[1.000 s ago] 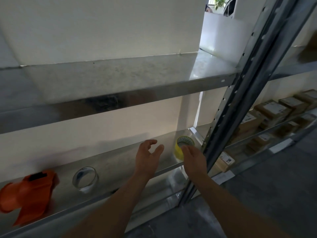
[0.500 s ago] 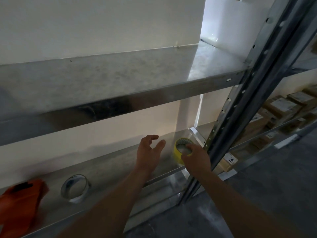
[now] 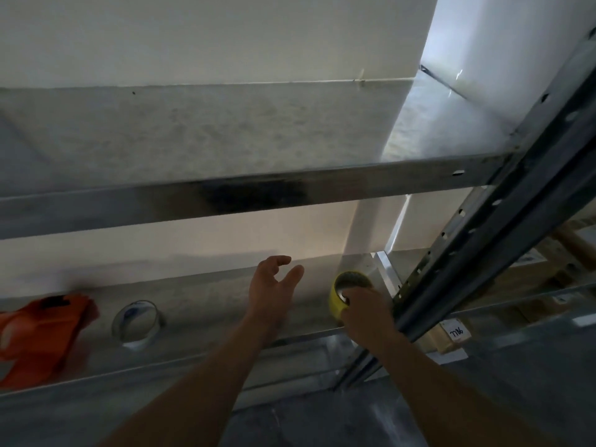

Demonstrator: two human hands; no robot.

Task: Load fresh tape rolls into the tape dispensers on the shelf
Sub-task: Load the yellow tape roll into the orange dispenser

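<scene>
Where the lower shelf [image 3: 209, 304] meets the metal post [image 3: 467, 246], a yellow tape roll [image 3: 337, 300] is stood on its edge and is gripped by the right hand [image 3: 367, 314], whose fingers are curled over its rim. The left hand [image 3: 271, 285] is held above the shelf, near the roll but apart from it, with fingers relaxed and spread and nothing in it. Further left on the same shelf a clear tape roll [image 3: 137, 321] is seen on its edge, and beyond it an orange tape dispenser [image 3: 38, 333] is laid at the left end.
</scene>
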